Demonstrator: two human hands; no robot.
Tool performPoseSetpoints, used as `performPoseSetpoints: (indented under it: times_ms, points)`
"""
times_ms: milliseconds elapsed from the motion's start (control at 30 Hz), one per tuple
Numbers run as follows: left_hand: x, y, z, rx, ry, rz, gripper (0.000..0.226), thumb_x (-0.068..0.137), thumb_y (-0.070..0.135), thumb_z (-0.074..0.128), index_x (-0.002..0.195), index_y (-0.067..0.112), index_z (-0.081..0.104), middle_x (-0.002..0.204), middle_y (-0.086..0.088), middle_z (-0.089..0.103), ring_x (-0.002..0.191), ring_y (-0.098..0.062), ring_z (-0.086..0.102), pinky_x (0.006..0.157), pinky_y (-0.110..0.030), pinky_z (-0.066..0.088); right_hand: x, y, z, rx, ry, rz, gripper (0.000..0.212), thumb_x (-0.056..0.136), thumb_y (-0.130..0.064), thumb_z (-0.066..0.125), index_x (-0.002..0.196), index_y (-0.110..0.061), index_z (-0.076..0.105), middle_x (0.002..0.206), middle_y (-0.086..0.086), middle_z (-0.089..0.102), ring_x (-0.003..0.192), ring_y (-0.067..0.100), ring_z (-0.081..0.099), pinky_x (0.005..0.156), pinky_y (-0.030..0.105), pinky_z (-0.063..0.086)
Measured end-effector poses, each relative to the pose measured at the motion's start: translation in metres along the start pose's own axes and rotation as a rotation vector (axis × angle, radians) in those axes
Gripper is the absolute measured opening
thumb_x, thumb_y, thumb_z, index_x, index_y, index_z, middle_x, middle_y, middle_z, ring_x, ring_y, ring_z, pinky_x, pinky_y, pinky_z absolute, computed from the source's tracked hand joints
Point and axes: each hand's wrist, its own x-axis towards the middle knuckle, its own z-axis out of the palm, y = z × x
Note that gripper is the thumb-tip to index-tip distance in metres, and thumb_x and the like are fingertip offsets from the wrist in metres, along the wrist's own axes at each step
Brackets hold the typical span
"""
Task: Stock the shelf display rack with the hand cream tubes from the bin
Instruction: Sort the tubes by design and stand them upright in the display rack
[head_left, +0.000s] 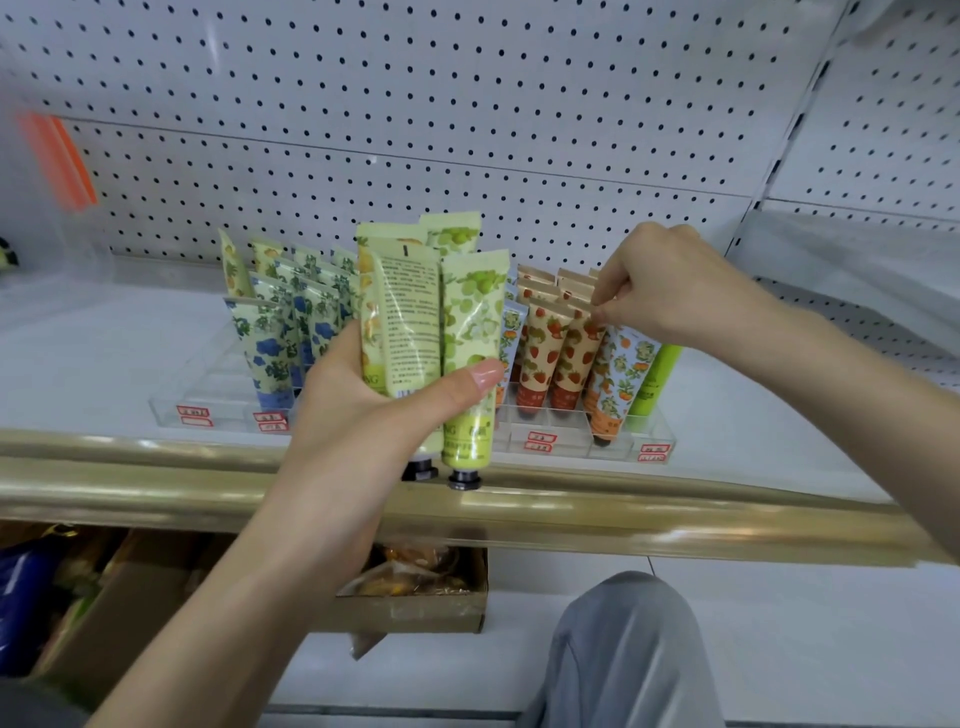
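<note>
Hand cream tubes (436, 332): light, soft-walled, glossy, likely slippery. Left hand (374, 400) clamped round bunch, caps down, at shelf edge. Right hand (670, 283) pinches crimped top of strawberry tube (576, 353) in clear display rack (571, 441); crimp stiffest hold.

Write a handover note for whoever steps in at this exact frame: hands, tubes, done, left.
Left hand: gripping a bunch of green and yellow tubes, caps down, in front of the clear rack.
Right hand: pinching the top of a strawberry tube standing in the rack.
Done: blue flower tubes fill rows on the left, strawberry rows on the right.
Left: place the held bunch; the leftmost front slots look empty. The bin cannot be made out.
</note>
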Motion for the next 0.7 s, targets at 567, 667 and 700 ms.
performPoseSetpoints:
  times_ms: [567, 667, 700]
  points:
    - [-0.005, 0.001, 0.008, -0.06, -0.093, 0.041, 0.069, 0.045, 0.039, 0.082, 0.11, 0.029, 0.06, 0.095, 0.016, 0.074, 0.088, 0.0, 0.07, 0.065, -0.007, 0.051, -0.027, -0.035, -0.047, 0.781, -0.137, -0.129, 0.025, 0.085, -0.032, 0.065, 0.079, -0.01, 0.074, 0.069, 0.005, 0.069, 0.05, 0.008, 0.061, 0.045, 0.019, 0.049]
    - [-0.006, 0.002, 0.01, -0.067, -0.092, 0.061, 0.07, 0.044, 0.039, 0.08, 0.11, 0.028, 0.059, 0.095, 0.016, 0.074, 0.086, 0.0, 0.07, 0.063, -0.007, 0.05, -0.034, -0.044, -0.047, 0.775, -0.275, -0.164, 0.029, 0.081, -0.038, 0.066, 0.073, -0.011, 0.073, 0.067, 0.002, 0.072, 0.056, 0.008, 0.065, 0.048, 0.019, 0.051]
    - [-0.008, 0.002, 0.01, -0.064, -0.089, 0.068, 0.07, 0.044, 0.04, 0.08, 0.11, 0.028, 0.059, 0.094, 0.016, 0.074, 0.085, 0.0, 0.07, 0.063, -0.007, 0.051, -0.036, -0.045, -0.047, 0.771, -0.308, -0.167, 0.026, 0.079, -0.037, 0.068, 0.07, -0.013, 0.073, 0.063, 0.001, 0.071, 0.056, 0.007, 0.065, 0.049, 0.019, 0.051]
